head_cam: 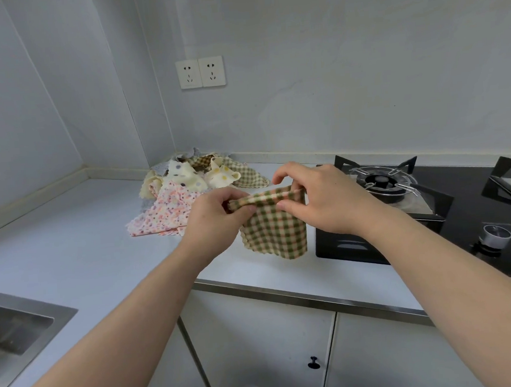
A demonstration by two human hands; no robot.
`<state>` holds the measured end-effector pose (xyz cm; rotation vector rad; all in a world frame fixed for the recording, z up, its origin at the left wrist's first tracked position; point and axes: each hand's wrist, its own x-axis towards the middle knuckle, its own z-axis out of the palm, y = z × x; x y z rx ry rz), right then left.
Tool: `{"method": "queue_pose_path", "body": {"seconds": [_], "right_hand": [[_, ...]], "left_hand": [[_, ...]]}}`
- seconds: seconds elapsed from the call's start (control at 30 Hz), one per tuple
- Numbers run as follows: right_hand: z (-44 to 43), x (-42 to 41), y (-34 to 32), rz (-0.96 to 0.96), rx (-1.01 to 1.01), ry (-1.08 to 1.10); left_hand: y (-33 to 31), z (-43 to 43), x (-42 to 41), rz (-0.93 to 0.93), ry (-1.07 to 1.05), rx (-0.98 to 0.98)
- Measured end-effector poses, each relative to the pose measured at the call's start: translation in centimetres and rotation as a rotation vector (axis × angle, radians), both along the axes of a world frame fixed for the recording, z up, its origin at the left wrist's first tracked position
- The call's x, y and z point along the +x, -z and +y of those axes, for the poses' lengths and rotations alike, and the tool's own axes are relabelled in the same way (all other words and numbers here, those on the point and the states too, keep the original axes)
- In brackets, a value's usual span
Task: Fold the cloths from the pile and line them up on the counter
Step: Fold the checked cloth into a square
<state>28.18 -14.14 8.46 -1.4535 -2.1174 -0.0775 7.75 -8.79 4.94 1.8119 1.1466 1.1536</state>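
Just left of the gas hob, above the white counter, I see two bare hands holding up a small green-and-cream checked cloth. The left hand pinches one end of the cloth's top edge between thumb and curled fingers. The right hand, nearer the hob, pinches the other end, thumb in front and forefinger raised. The top edge is bunched between them and the rest hangs down. Whether its lower edge touches the counter I cannot tell.

Farther left of the hob, back toward the wall corner, lies the pile: a pink flowered cloth in front, cream spotted ones on top, another checked one at the hob side. Far left of the hob, at the near edge, is a steel sink.

I judge this to be the folding step for one cloth, and the task to be at an early stage: most cloths lie loose, and no folded row shows in view. The next move, as I read it, calls for bringing the two pinched ends together evenly, then laying the cloth flat on the open counter left of the hob, edges square, with room beside it for the others.
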Motion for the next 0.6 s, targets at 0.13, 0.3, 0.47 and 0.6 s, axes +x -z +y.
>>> {"method": "queue_pose_path", "body": {"seconds": [0.13,0.3,0.47,0.6], "right_hand": [[0.2,-0.1,0.7,0.26,0.008,0.031],[0.1,-0.9,1.1,0.284,-0.057,0.0],[0.2,-1.2,1.3,0.352,-0.037,-0.026],[0.3,-0.4,1.8,0.493,-0.04,-0.01]], "left_hand": [[-0.1,0.3,0.8,-0.433,0.101,-0.338],[0.9,0.9,2.5,-0.502,-0.073,-0.315],[1.1,0.8,3.4,-0.173,-0.217,0.128],[0.9,1.2,3.0,0.076,-0.227,0.327]]}}
